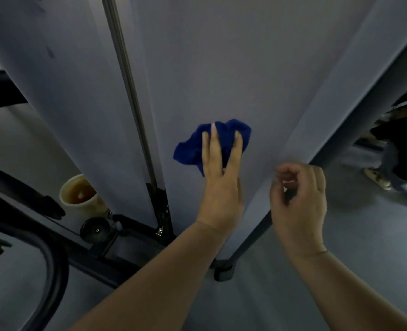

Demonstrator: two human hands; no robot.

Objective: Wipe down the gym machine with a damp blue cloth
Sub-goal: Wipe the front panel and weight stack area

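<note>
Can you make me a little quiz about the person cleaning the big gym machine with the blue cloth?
1. True or false: the blue cloth lies on the floor.
2. Which hand presses the cloth on the machine's grey panel? A) left hand B) right hand C) both
3. Fill the gap: the cream-coloured ____ stands on the floor left of the panel.

Key
1. False: it is pressed flat against the panel.
2. A: the left hand's straight fingers lie on the cloth; the right hand hangs beside it, fingers loosely curled, holding nothing.
3. bucket
</note>
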